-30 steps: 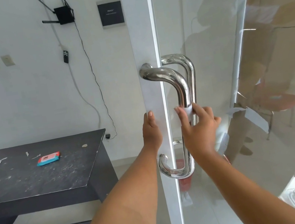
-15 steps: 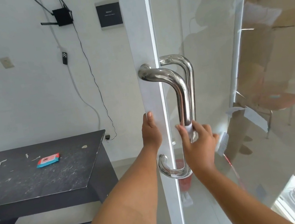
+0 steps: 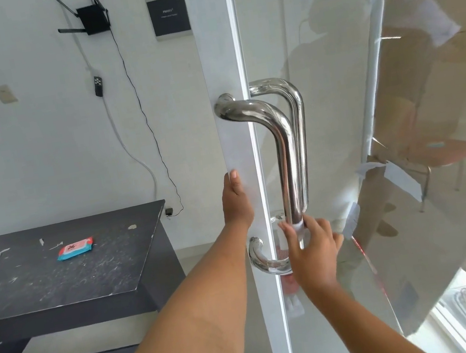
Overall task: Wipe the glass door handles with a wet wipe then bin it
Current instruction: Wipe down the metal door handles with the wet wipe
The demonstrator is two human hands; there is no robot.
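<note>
Glass makes up the door [image 3: 220, 55], seen edge-on, its two steel handles [image 3: 284, 152] upright, one on each face. The left hand [image 3: 236, 203] lies flat on the door's edge, fingers straight and together. The right hand [image 3: 312, 251] curls round the near handle's low end, fingers pinching the white wipe [image 3: 298, 227], seemingly wrapped round it; most of the bar rises above them.

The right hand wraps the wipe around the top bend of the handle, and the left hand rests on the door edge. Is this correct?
Not the top bend. The head view shows the right hand wrapping the wipe around the lower end of the handle, just above its bottom bend. The left hand does rest on the door edge.
</note>
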